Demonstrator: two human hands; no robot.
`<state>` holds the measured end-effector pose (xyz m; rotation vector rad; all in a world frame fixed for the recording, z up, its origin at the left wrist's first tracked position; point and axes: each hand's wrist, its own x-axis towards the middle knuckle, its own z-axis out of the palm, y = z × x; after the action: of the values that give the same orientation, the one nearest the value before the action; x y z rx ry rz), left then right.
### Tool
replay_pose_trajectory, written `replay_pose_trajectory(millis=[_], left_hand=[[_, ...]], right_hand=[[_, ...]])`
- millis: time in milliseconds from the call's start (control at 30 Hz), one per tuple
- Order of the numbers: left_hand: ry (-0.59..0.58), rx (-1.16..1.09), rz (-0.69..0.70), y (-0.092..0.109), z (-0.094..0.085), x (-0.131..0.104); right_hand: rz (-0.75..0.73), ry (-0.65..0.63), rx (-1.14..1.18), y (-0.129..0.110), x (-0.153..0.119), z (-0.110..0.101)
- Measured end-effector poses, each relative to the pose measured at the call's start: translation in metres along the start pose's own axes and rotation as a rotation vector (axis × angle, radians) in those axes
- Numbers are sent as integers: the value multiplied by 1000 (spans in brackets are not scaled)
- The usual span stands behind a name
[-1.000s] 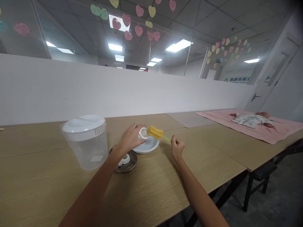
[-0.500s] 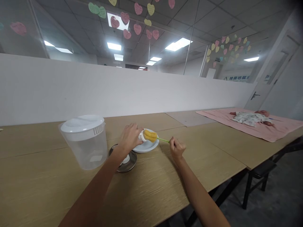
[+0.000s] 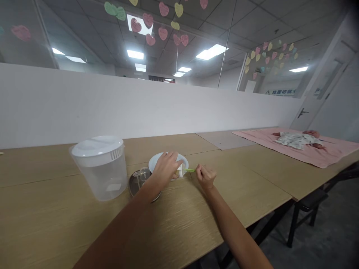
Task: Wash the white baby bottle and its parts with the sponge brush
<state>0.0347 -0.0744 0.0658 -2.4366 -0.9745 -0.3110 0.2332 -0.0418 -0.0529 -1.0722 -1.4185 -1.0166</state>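
Observation:
My left hand [image 3: 167,166] is wrapped round a small bottle whose white rim [image 3: 181,171] faces right; its body is mostly hidden by the fingers. The green handle of a bottle brush [image 3: 190,170] runs from that rim to my right hand [image 3: 206,176], closed in a fist on its end. The brush's yellow sponge head is largely out of sight, inside the bottle. Beneath and behind my left hand lies a white dish [image 3: 153,161]. A round steel tray [image 3: 131,189] sits partly under my left forearm, carrying a clear plastic cap [image 3: 144,173] and other small parts.
Left of the tray stands a clear plastic bucket [image 3: 105,172] with a white lid [image 3: 98,145]. At the far right a baby doll [image 3: 298,141] lies on a pink cloth [image 3: 322,158]. A white wall [image 3: 157,108] borders the table's back; a dark stool [image 3: 312,200] stands at right.
The yellow sponge head, in plain view before, has gone into the bottle. My left hand has shifted right with the bottle, and my right hand slightly left. The clear cap on the tray is now uncovered.

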Motion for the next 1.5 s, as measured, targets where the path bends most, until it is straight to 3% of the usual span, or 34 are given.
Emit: replay_pose_trajectory(millis=[200, 433, 600, 700, 800, 933, 1033, 1100, 1300, 1400, 1500], left_hand=[[5, -20, -77, -16, 8, 0], [-21, 28, -189, -32, 10, -5], [18, 68, -280, -43, 6, -13], [51, -42, -336, -50, 11, -15], [133, -311, -430, -52, 16, -13], [218, -724, -528, -47, 9, -10], [209, -925, -565, -40, -4, -9], [184, -1032, -566, -36, -14, -9], [19, -1326, -503, -25, -32, -12], [-18, -1342, -463, -21, -37, -12], [-25, -1302, -436, -19, -39, -12]], right_hand=[[123, 49, 0, 3, 0, 4], [301, -37, -78, 16, -3, 6], [640, -92, -227, 26, 0, 2], [814, -199, -245, 29, 1, 1], [889, -392, -187, 28, 0, 3], [904, -746, -162, 24, -4, 8], [832, -1016, -173, 19, -4, 10], [767, -1122, -166, 14, -2, 10], [644, -1199, -151, 3, 4, 9], [610, -1247, -163, 2, 5, 9], [580, -1200, -204, 0, 7, 7]])
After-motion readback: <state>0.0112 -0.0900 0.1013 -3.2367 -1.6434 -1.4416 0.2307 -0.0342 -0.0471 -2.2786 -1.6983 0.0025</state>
